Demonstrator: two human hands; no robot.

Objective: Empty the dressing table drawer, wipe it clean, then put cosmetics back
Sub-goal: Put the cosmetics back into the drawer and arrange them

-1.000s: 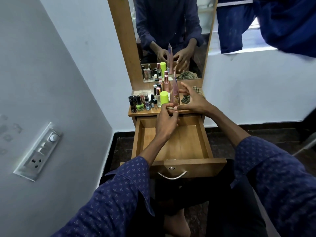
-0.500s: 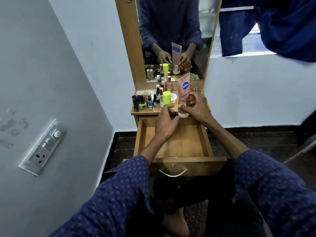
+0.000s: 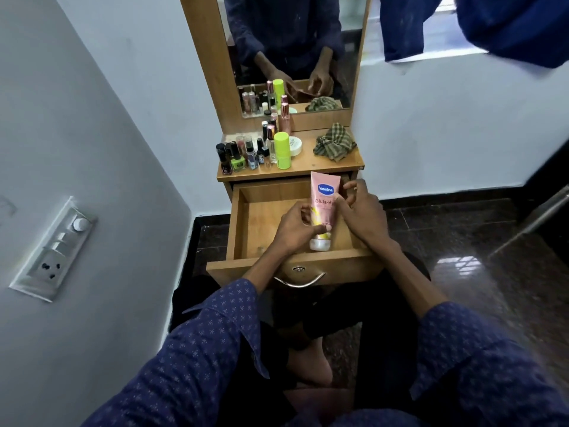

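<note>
on the wall far left of the fingers is a switch board. on the table top, up and left of the fingers, stand nail polish bottles and a green tube. the left hand has its fingers curled around the low part of the pink tube, just above its white cap. the tube stands cap down inside the open drawer, near its right front corner. the right hand holds the tube from the right side, thumb and fingers pinching its edge. above the right fingers, on the table top, lies a checked cloth.
</note>
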